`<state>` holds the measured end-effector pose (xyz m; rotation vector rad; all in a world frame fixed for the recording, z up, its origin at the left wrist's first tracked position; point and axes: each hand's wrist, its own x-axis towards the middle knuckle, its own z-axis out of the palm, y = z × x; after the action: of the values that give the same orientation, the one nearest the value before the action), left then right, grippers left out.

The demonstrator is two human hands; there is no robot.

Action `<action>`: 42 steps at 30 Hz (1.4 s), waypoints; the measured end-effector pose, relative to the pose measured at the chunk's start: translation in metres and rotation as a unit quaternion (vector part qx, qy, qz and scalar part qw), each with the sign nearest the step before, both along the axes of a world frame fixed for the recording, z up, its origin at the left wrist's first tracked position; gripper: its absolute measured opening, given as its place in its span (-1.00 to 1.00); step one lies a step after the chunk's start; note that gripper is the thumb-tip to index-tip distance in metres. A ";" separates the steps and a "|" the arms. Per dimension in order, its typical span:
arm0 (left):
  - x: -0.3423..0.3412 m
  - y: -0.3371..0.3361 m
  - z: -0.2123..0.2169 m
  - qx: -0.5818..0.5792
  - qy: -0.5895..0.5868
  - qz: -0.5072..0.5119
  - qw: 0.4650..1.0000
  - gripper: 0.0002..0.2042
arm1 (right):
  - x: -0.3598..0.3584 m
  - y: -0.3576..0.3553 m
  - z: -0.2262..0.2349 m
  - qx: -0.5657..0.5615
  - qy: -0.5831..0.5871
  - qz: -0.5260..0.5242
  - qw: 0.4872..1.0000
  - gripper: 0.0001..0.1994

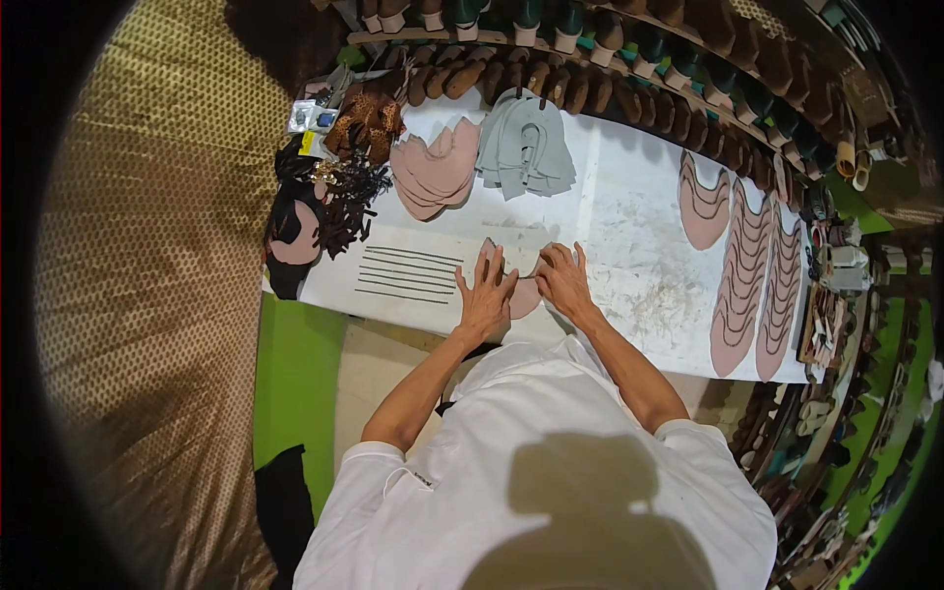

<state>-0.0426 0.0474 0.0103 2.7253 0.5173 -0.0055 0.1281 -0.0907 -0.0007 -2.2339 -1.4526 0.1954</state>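
Observation:
A pink U-shaped shoe-upper piece (pixel 525 300) lies near the table's front edge, between my hands. A thin dark strip runs along its inner curve. My left hand (pixel 484 297) rests over the piece's left arm, fingers spread, thumb and index finger at the curve. My right hand (pixel 566 283) is bent at the right arm of the piece, thumb and fingertips drawn together on the dark strip; the exact grip is small and partly hidden. Left of my left hand, several dark thin strips (pixel 405 278) lie in parallel rows on the white table (pixel 629 236).
Pink upper pieces with dark-edged curves (pixel 733 329) overlap in columns at the right. Stacked pink pieces (pixel 433 172) and grey pieces (pixel 526 147) lie at the back. Dark straps and scraps (pixel 344 202) pile up on the left. Shoe racks (pixel 629 59) line the far side.

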 end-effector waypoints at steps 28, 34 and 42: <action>0.008 -0.027 -0.004 0.018 0.016 0.043 0.999 -0.57 | 0.022 0.014 -0.002 -0.005 -0.015 0.068 0.998 -0.94; 0.016 -0.031 0.005 0.006 0.030 0.047 0.998 -0.60 | 0.024 0.016 -0.005 -0.010 -0.023 0.075 0.997 -0.96; 0.014 -0.031 0.000 0.008 0.028 0.040 0.999 -0.55 | 0.020 0.010 0.006 -0.015 -0.012 0.060 0.998 -0.90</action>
<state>-0.0285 0.0166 0.0105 2.7254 0.6447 -0.0572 0.1483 -0.0804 0.0051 -2.1799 -1.6083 0.2307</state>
